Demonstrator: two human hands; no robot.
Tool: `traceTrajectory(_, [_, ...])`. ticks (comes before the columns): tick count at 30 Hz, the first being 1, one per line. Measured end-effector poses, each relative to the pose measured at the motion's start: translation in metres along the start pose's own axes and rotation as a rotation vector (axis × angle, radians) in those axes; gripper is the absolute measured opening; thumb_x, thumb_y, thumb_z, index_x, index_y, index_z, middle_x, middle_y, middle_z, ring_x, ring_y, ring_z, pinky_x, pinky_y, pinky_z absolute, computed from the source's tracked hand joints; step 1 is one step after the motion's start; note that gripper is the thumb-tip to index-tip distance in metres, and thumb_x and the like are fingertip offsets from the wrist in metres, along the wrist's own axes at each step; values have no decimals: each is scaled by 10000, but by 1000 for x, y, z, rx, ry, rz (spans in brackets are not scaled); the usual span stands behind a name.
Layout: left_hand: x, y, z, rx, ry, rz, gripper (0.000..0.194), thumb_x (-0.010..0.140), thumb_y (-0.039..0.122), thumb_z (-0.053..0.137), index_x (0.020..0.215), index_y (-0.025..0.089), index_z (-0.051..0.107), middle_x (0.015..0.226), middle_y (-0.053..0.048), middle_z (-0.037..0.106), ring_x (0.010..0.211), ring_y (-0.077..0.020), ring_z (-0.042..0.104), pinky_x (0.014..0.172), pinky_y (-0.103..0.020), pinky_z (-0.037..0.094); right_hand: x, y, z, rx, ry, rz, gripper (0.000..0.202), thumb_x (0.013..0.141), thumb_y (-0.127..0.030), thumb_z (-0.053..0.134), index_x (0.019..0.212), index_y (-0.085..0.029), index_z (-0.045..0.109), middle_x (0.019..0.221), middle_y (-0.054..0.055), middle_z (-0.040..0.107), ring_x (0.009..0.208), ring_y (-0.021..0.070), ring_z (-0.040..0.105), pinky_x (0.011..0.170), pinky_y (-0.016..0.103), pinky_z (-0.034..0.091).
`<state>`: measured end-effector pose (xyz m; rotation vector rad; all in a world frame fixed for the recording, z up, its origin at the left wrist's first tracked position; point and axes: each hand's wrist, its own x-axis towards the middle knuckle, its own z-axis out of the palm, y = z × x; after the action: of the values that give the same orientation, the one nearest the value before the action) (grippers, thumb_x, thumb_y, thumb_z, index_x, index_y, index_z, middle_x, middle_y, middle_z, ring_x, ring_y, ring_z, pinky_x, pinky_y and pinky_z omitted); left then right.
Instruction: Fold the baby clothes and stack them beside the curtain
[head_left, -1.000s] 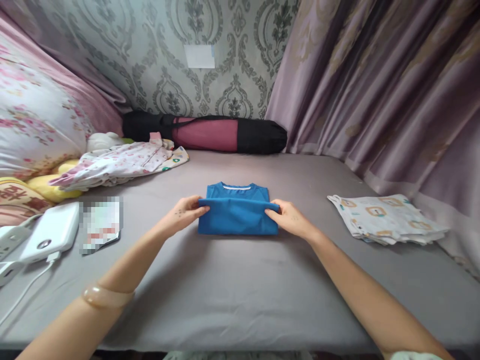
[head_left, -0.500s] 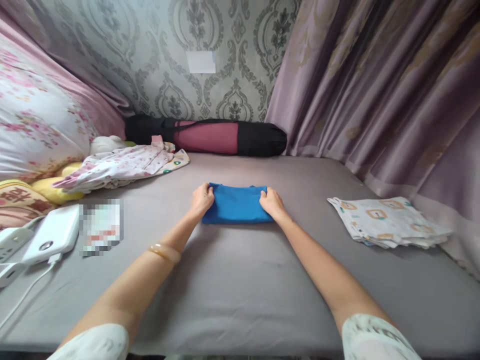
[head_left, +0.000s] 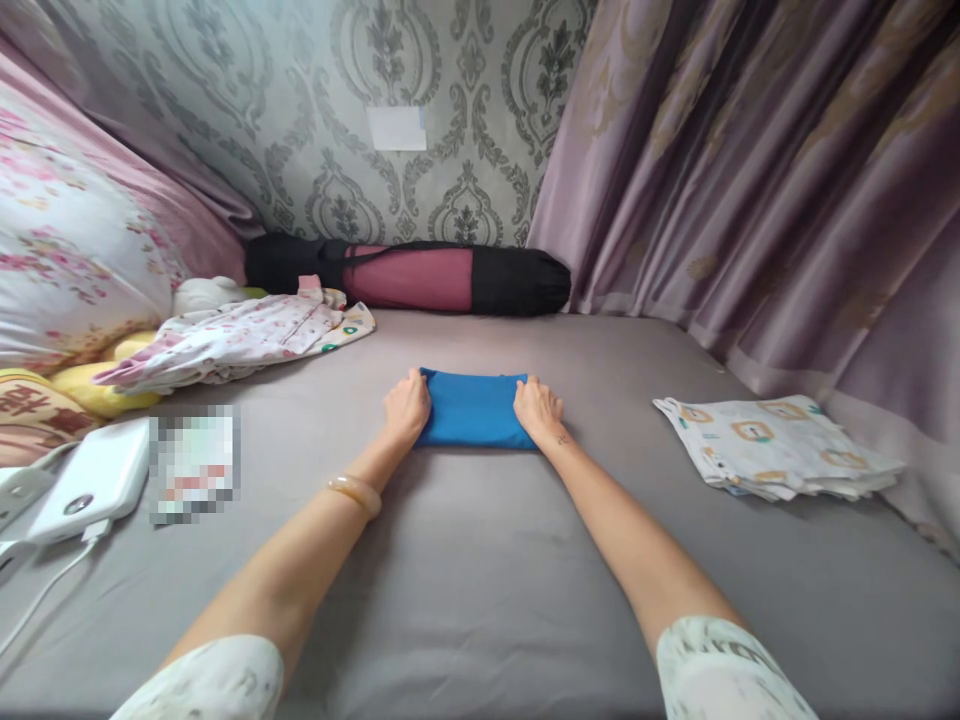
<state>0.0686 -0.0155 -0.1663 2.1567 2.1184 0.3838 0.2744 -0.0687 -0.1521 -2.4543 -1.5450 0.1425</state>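
Observation:
A folded blue cloth (head_left: 476, 410) lies in the middle of the grey bed sheet (head_left: 450, 560), its long side running left to right. My left hand (head_left: 409, 405) is closed on the cloth's left end, a bangle round that forearm. At the opposite end my right hand (head_left: 536, 408) grips the upper right corner, fingers curled. Parts of both side edges are hidden behind my hands.
On the right rests a folded white printed cloth (head_left: 772, 445). Rumpled floral clothing (head_left: 255, 335) lies at the left, near a white power bank (head_left: 94, 480) with a cable and a blurred-out item (head_left: 195, 465). Along the wall stretches a black and pink long bag (head_left: 409, 278).
Both hands have shifted slightly on the blue cloth, and my right hand has turned so its wrist shows more. The view has moved a little.

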Motion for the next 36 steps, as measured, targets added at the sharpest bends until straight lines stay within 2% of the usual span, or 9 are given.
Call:
traceTrajectory(15, [9, -1, 2, 10, -21, -39, 427, 978, 357, 246, 1151, 163, 585, 997, -193, 701, 936, -345, 681, 753, -421, 498, 14, 0, 4, 21, -38, 51, 419, 1016, -301, 294, 1182, -56, 589, 1103, 233, 677, 1056, 302, 648, 893, 385, 456])
traceTrajectory(20, [9, 0, 2, 23, -17, -72, 415, 974, 368, 266, 1141, 161, 585, 1007, -192, 699, 945, -333, 680, 766, -407, 499, 16, -1, 0, 47, -62, 85, 424, 1012, -317, 316, 1189, -48, 591, 1138, 244, 661, 1081, 306, 635, 910, 388, 447])
traceTrajectory(28, [8, 1, 3, 4, 5, -116, 406, 961, 376, 298, 1122, 143, 590, 1039, -207, 692, 975, -331, 670, 799, -414, 495, 17, -2, 7, 75, -22, 128, 414, 998, -329, 353, 1182, -40, 584, 1140, 247, 657, 1083, 308, 633, 919, 396, 448])
traceTrajectory(30, [8, 0, 1, -25, -5, -120, 405, 961, 378, 302, 1116, 140, 591, 1054, -205, 691, 993, -327, 665, 814, -410, 492, 16, -1, 4, 79, -28, 122, 423, 998, -330, 345, 1197, -38, 577, 1148, 246, 655, 1088, 311, 630, 922, 401, 447])
traceTrajectory(34, [9, -4, -12, -112, -82, -144, 446, 964, 427, 293, 1111, 129, 590, 1094, -201, 679, 1041, -307, 647, 834, -377, 488, 13, -1, -12, 109, -134, 133, 477, 998, -373, 313, 1216, -39, 574, 1180, 247, 642, 1108, 323, 616, 915, 411, 450])
traceTrajectory(36, [5, -3, -20, -88, -35, -134, 466, 957, 440, 310, 1135, 103, 578, 1138, -216, 649, 1068, -311, 626, 853, -373, 481, 10, -4, -19, 86, -109, 129, 473, 997, -360, 310, 1221, -33, 567, 1178, 256, 637, 1105, 321, 614, 917, 411, 444])
